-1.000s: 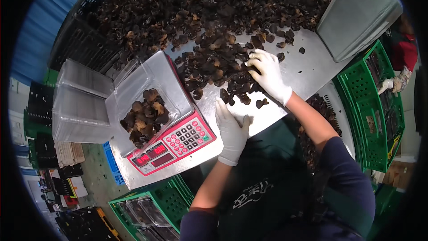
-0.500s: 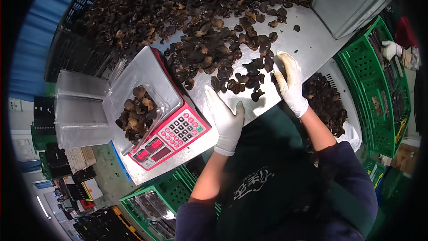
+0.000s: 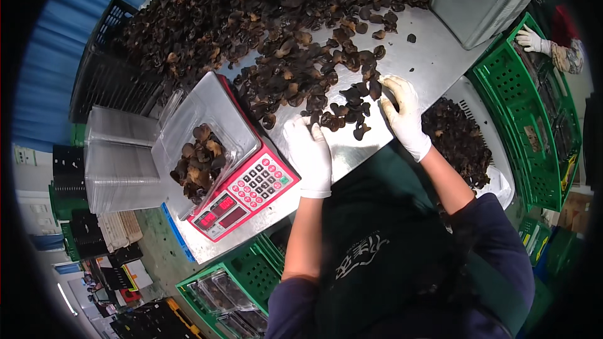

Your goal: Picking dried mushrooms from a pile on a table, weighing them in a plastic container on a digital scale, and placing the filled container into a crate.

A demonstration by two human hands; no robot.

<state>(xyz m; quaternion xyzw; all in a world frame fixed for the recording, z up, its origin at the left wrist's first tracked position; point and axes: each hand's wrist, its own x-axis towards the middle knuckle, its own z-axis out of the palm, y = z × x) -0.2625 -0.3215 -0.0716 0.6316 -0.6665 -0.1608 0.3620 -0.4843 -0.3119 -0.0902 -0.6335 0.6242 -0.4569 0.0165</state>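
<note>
Dark brown wood ear mushrooms (image 3: 295,63) lie loose over the steel table, with a small cluster (image 3: 352,108) between my hands. My left hand (image 3: 309,156), in a white glove, touches the near edge of the pile; its fingers are bent, the thumb a little apart from them. Right of the cluster, my gloved right hand (image 3: 404,116) is open, fingertips beside the outermost pieces. To the left, a red digital scale (image 3: 256,182) carries a clear plastic box (image 3: 231,158) holding wood ear mushrooms (image 3: 200,160).
Stacked clear boxes (image 3: 122,160) stand left of the scale. A grey bin (image 3: 480,0) is at the table's far right. White basket (image 3: 499,150) with mushrooms and green crate (image 3: 521,113) lie right; another person's gloved hand (image 3: 532,40) is there. Another green crate (image 3: 235,295) sits below.
My left hand has moved in to the pile's edge and its fingers have bent. My right hand has shifted slightly left toward the cluster. The other person's hand has moved up along the crate.
</note>
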